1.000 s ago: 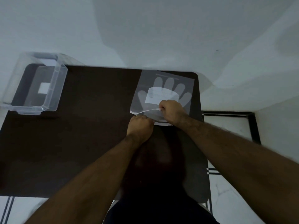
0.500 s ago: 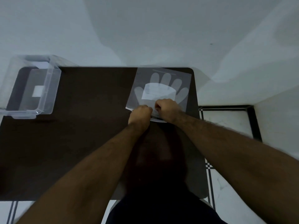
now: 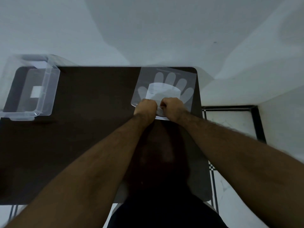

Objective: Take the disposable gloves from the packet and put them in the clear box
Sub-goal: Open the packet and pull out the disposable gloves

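Observation:
A clear packet of disposable gloves (image 3: 166, 86) lies flat at the far right of the dark table (image 3: 85, 129), with a pale hand shape and a white label showing through it. My left hand (image 3: 145, 107) and my right hand (image 3: 172, 107) are both fisted on the packet's near edge, side by side, pinching the plastic. The clear box (image 3: 29, 92) stands open at the table's far left, with only a white label on its bottom.
A pale wall runs behind the table. To the right, beyond the table's edge, is a white floor with a black frame (image 3: 256, 124). My dark-clothed body (image 3: 164, 216) is at the table's near edge.
My left hand has moved up onto the packet's near edge, close beside my right hand. The view has shifted slightly, so the box sits further left.

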`<move>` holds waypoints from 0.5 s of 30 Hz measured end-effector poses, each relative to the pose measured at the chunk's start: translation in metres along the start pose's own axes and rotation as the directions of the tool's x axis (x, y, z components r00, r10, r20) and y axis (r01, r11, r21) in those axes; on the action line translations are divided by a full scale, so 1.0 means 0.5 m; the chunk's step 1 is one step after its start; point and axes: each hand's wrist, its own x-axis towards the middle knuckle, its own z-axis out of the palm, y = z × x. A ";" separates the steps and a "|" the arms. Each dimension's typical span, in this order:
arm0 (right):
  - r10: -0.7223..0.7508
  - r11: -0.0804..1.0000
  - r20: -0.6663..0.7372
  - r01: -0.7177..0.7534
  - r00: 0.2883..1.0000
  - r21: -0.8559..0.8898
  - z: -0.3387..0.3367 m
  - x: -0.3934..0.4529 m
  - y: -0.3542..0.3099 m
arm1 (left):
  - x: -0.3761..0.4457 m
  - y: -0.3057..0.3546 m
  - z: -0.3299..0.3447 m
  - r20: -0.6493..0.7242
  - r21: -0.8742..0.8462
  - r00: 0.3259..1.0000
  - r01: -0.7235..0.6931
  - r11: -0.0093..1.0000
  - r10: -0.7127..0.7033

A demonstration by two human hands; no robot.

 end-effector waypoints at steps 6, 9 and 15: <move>0.009 1.000 0.002 -0.009 1.000 0.010 0.002 0.008 0.007 | 0.005 -0.009 0.005 0.008 -0.012 1.000 -0.001 1.000 0.001; -0.003 1.000 0.004 0.003 1.000 0.015 0.002 0.008 0.010 | 0.012 -0.011 0.002 0.016 -0.033 1.000 0.018 0.999 -0.018; -0.066 0.998 0.021 0.065 0.998 0.010 -0.004 0.009 0.015 | 0.029 -0.016 0.001 0.072 -0.135 0.992 0.116 0.984 -0.107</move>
